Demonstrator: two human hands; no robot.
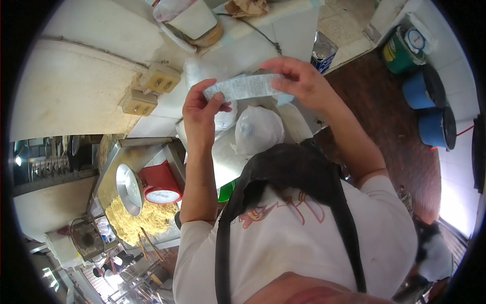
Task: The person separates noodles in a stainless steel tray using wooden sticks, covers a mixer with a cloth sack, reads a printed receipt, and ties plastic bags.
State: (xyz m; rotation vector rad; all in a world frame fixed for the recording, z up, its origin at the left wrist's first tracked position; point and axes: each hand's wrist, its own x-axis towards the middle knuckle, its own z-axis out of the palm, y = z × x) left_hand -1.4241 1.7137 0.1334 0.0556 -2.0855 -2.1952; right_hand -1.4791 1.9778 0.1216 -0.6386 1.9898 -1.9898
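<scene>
Between my two hands stretches a long strip of pale printed paper, which looks like receipts; its small print is unreadable here. My left hand pinches its left end with the thumb on top. At the other end, my right hand grips the paper between thumb and fingers. Below the strip, a full white plastic bag rests on the counter, and another white bag lies partly hidden beside my left hand. Neither hand touches the bags.
A red scale and a metal pan stand by a heap of yellow noodle-like food at lower left. Outlets are on the wall. Blue buckets, a green bucket and a tin stand right.
</scene>
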